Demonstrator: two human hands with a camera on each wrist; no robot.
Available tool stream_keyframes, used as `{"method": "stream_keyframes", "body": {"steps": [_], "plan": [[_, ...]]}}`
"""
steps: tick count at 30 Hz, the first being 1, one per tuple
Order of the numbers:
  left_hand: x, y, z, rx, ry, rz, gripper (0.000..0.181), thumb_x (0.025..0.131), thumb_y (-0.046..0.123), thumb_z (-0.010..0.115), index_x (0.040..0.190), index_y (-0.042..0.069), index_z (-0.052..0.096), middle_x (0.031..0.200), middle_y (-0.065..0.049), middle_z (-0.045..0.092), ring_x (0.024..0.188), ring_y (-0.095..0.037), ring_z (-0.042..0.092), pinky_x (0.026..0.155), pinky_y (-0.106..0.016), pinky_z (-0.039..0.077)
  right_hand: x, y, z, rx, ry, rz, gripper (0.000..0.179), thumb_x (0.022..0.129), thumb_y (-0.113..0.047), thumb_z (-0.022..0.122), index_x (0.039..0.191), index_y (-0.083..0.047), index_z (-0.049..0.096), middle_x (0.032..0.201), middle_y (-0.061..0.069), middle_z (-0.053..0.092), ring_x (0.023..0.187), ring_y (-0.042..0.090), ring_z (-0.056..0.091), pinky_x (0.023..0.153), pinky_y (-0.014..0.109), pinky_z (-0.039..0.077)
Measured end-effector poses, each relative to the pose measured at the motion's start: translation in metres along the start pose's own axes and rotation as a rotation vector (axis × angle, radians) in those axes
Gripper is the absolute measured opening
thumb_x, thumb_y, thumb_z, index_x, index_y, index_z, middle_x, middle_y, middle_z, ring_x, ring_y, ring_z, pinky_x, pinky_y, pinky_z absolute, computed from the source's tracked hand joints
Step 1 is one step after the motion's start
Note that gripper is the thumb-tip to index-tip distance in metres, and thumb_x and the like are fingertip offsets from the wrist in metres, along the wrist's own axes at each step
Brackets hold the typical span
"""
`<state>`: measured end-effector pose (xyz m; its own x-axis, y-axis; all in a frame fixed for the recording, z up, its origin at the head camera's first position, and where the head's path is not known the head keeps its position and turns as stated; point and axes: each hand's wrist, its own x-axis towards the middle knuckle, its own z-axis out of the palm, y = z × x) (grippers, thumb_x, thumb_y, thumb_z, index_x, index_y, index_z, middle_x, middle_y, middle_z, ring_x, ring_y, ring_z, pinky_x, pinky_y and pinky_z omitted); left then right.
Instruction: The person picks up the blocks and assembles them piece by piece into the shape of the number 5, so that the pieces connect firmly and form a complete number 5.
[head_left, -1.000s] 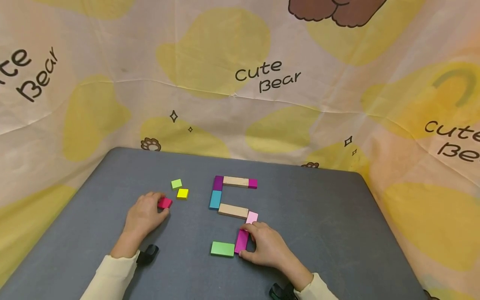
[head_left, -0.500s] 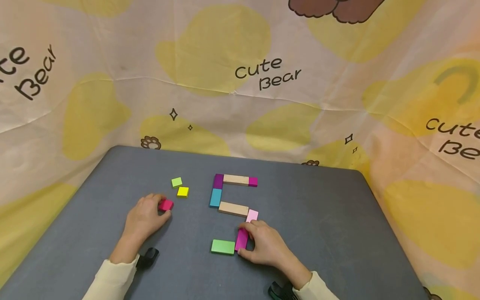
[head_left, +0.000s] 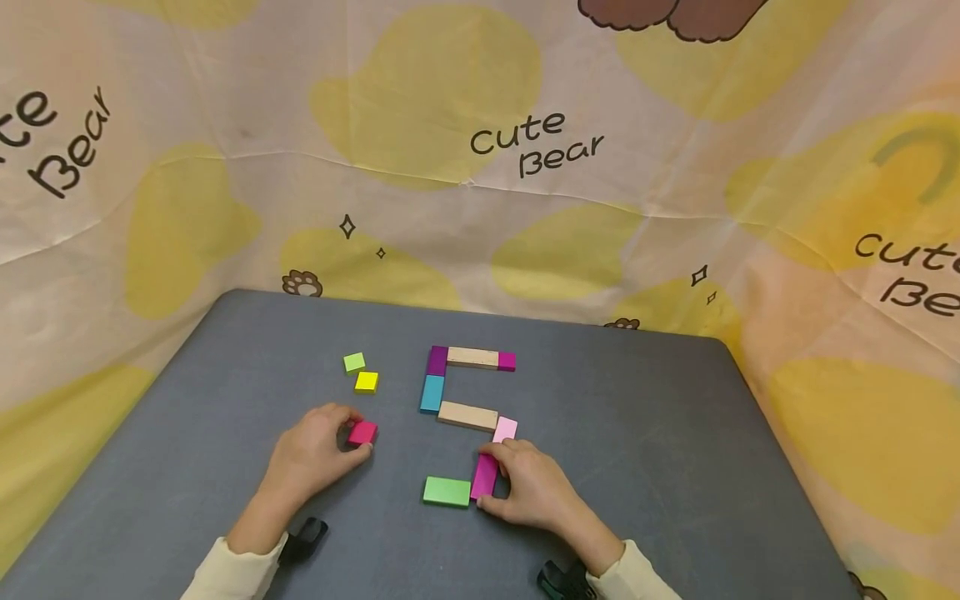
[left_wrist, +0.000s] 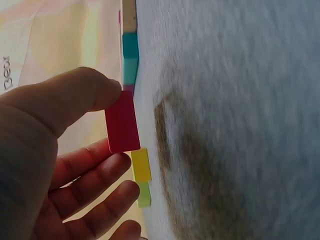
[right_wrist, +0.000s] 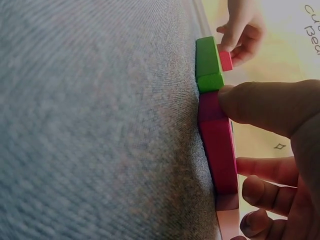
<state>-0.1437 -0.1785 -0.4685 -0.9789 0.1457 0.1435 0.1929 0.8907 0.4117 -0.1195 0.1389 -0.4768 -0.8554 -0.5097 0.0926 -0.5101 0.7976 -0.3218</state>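
Observation:
Between thumb and fingers, my left hand [head_left: 311, 454] pinches a small pinkish-red block [head_left: 363, 432]; the left wrist view shows it raised off the table, its shadow apart from it. My right hand [head_left: 536, 487] has its thumb and forefinger on a magenta block [head_left: 484, 477], gripping it lengthwise where it lies. A green block [head_left: 447, 492] lies at that block's near left end, and a pale pink block [head_left: 505, 429] adjoins its far end. From there a row continues through a wooden block [head_left: 468, 415], blue block [head_left: 432, 393], purple block [head_left: 437, 360], wooden block [head_left: 472, 357] and small magenta block [head_left: 507, 362].
Beyond my left hand lie a yellow block [head_left: 367, 382] and a lime-green block [head_left: 354, 362], close together. The grey table [head_left: 637, 433] ends at a patterned cloth [head_left: 420, 100] behind it.
My left hand has moved right and nearer to me, carrying the pinkish-red block away from the yellow and lime-green blocks. The right hand stays on the magenta block.

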Motion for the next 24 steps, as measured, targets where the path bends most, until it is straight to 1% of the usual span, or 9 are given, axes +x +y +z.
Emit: {"method": "stream_keyframes", "body": {"steps": [4,9,12,17,20,24], "plan": [[-0.002,0.007,0.003,-0.007,-0.014,0.026,0.034,0.069,0.032,0.079,0.094,0.012,0.069,0.087,0.000,0.064,0.074,-0.012,0.054,0.059,-0.032,0.046,0.000,0.000,-0.001,0.007,-0.022,0.010,0.056,0.073,-0.045,0.076,0.120,-0.017,0.064,0.100,-0.005,0.066,0.092,0.011,0.056,0.075,0.029,0.051],[-0.005,0.015,0.007,-0.016,-0.058,0.060,0.032,0.068,0.036,0.081,0.091,0.017,0.067,0.083,0.005,0.060,0.071,-0.008,0.050,0.058,-0.027,0.043,0.000,0.000,-0.002,0.011,-0.027,0.010,0.057,0.073,-0.045,0.077,0.120,-0.017,0.064,0.099,-0.005,0.066,0.090,0.010,0.056,0.074,0.029,0.050],[-0.006,0.020,0.011,-0.016,-0.067,0.106,0.031,0.067,0.037,0.081,0.089,0.019,0.067,0.083,0.008,0.059,0.071,-0.006,0.049,0.059,-0.025,0.043,0.000,0.000,-0.001,0.007,-0.021,0.002,0.056,0.072,-0.044,0.078,0.119,-0.016,0.065,0.100,-0.004,0.067,0.091,0.011,0.057,0.075,0.030,0.051],[-0.006,0.025,0.018,-0.009,-0.054,0.201,0.026,0.065,0.036,0.081,0.082,0.023,0.065,0.079,0.012,0.057,0.068,-0.002,0.048,0.058,-0.022,0.043,0.000,0.001,-0.001,0.008,-0.020,-0.006,0.056,0.072,-0.043,0.078,0.118,-0.015,0.065,0.101,-0.003,0.067,0.092,0.012,0.058,0.076,0.031,0.052],[-0.006,0.027,0.022,-0.011,-0.055,0.238,0.025,0.065,0.034,0.080,0.080,0.023,0.064,0.075,0.013,0.055,0.066,-0.001,0.046,0.057,-0.022,0.042,0.001,0.001,-0.001,0.011,-0.025,-0.003,0.056,0.071,-0.042,0.079,0.118,-0.015,0.065,0.101,-0.003,0.067,0.092,0.012,0.058,0.076,0.031,0.052],[-0.005,0.030,0.026,-0.015,-0.065,0.271,0.026,0.064,0.035,0.081,0.080,0.021,0.064,0.074,0.013,0.055,0.066,0.000,0.046,0.057,-0.021,0.042,0.002,0.000,-0.001,0.014,-0.036,0.004,0.056,0.072,-0.042,0.078,0.118,-0.014,0.065,0.101,-0.002,0.068,0.091,0.012,0.058,0.076,0.031,0.052]]}}
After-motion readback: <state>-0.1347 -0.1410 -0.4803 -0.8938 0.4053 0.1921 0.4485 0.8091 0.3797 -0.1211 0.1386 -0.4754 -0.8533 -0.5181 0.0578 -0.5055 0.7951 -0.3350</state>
